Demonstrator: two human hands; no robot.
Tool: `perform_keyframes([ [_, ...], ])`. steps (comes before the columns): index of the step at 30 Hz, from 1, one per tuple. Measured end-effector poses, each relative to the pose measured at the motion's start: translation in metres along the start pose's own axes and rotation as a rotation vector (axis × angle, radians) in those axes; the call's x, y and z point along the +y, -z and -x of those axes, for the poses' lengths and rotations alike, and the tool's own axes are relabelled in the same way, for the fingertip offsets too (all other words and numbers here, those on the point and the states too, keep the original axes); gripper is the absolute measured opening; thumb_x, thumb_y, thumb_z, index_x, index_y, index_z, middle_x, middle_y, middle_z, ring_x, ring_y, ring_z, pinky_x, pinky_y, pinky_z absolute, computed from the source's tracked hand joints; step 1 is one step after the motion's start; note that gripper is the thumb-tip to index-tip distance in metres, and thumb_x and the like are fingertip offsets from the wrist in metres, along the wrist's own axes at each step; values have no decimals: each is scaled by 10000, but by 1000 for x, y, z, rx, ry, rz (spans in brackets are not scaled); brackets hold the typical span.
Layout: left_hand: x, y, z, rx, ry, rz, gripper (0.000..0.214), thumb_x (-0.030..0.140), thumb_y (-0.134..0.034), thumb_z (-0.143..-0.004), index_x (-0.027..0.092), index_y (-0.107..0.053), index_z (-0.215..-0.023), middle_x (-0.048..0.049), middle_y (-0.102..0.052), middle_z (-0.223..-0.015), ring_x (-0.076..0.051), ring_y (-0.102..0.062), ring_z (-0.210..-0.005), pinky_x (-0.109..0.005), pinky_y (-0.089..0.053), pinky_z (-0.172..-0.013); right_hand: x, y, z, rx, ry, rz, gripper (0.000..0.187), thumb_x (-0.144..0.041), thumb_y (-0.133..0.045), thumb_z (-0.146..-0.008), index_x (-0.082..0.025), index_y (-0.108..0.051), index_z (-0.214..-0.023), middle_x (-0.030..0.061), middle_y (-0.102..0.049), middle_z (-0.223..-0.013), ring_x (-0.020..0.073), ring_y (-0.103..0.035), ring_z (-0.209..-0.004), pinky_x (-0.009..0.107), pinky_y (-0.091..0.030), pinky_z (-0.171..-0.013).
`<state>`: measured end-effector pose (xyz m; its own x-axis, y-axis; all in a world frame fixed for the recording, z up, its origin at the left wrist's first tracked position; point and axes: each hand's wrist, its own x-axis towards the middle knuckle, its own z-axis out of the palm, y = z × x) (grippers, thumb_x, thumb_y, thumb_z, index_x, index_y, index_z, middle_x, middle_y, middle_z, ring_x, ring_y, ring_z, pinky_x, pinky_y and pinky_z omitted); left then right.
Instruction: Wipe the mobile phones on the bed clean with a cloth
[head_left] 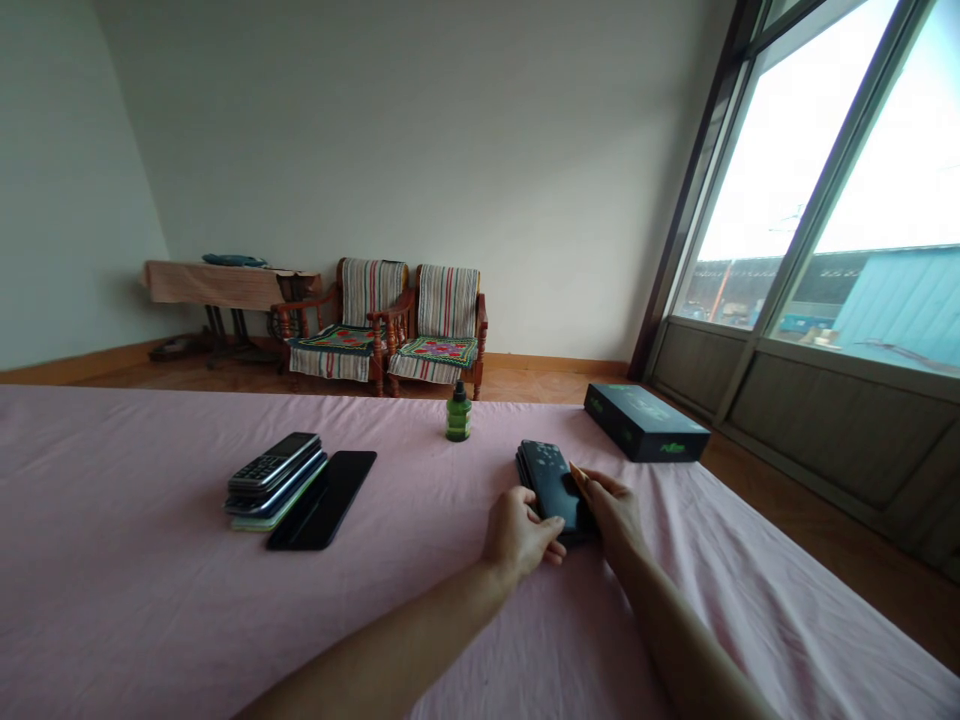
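A dark phone [553, 478] with pale spots across its upper face lies on the pink cloth, with at least one more dark layer beneath it. My left hand [517, 535] is closed on its near left edge, thumb over the lower corner. Along the right edge, my right hand [611, 510] is closed too, its fingertips reaching onto the face; whether they hold anything small is hard to see. Beyond the phone stands a small green bottle [458, 415] with a black top. To the left, several phones [274, 470] are stacked beside a flat black phone [330, 505].
A black box [645, 422] with green markings rests near the far right edge of the pink cloth [150, 590]. Past that edge are two wooden armchairs [442, 345] with striped covers and a cloth-covered table [217, 285]. Large windows [795, 170] are at the right.
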<state>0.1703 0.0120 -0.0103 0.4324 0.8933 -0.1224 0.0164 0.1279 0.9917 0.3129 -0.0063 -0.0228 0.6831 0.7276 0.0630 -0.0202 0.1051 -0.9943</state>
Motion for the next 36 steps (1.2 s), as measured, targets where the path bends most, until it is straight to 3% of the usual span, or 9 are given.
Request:
perform_keyframes([
  [5,-1,2,3,1,-39,-73,396,72,-736,-718,82,-546,-1065,40,-584,-586,-144,-629,-423,-193,-478,-383,1,-1,-2,8,21,34,399,-402,-716,-580,-105,-751,-843,32,-683,-613,147,-542,-507,236,-376,-441],
  [10,-7,5,4,22,-59,-138,620,87,-749,-690,98,-484,-1249,37,-611,-635,-126,-619,-417,-177,-445,-389,5,-2,-3,-21,31,54,462,-476,-711,-610,-112,-754,-893,50,-703,-639,187,-604,-558,258,-435,-480],
  [17,-9,15,7,29,-157,-231,603,143,-730,-707,94,-503,-1263,51,-587,-592,-110,-559,-362,-183,-382,-366,9,-1,-3,30,147,148,428,-476,-684,-652,-115,-763,-866,70,-722,-676,214,-634,-598,279,-461,-520],
  [20,-7,39,12,48,-239,-262,533,177,-713,-728,129,-537,-1228,57,-587,-605,-100,-560,-386,-188,-401,-420,6,-1,1,102,253,216,391,-451,-647,-691,-131,-762,-883,89,-736,-776,240,-653,-713,304,-475,-610],
  [23,-1,78,24,93,-302,-311,444,190,-683,-741,154,-577,-1170,39,-610,-677,-108,-582,-450,-207,-435,-494,-2,-5,11,157,375,282,334,-396,-607,-727,-147,-755,-894,108,-724,-903,256,-642,-829,342,-465,-730],
  [26,7,114,46,130,-350,-396,269,179,-658,-746,165,-660,-1014,5,-629,-708,-149,-616,-612,-230,-456,-606,-12,-16,25,107,499,320,259,-322,-567,-749,-179,-751,-862,84,-704,-928,229,-633,-848,327,-459,-765],
  [28,11,129,63,83,-373,-461,92,175,-649,-748,176,-711,-816,-27,-666,-756,-174,-618,-712,-242,-455,-673,-15,-24,34,52,561,330,244,-296,-545,-763,-189,-745,-855,69,-694,-923,207,-635,-831,306,-468,-741],
  [30,12,133,79,-14,-383,-513,89,148,-652,-732,191,-730,-739,-26,-678,-742,-182,-617,-731,-250,-456,-706,-15,-31,40,5,604,340,237,-278,-534,-775,-193,-741,-850,63,-690,-923,195,-639,-823,291,-477,-719],
  [36,2,120,109,-318,-559,-781,501,-60,-450,-645,194,-742,-964,-67,-660,-868,-202,-597,-829,-287,-465,-746,-8,-34,43,-37,663,388,223,-232,-526,-787,-195,-740,-838,55,-692,-893,188,-646,-809,290,-492,-717],
])
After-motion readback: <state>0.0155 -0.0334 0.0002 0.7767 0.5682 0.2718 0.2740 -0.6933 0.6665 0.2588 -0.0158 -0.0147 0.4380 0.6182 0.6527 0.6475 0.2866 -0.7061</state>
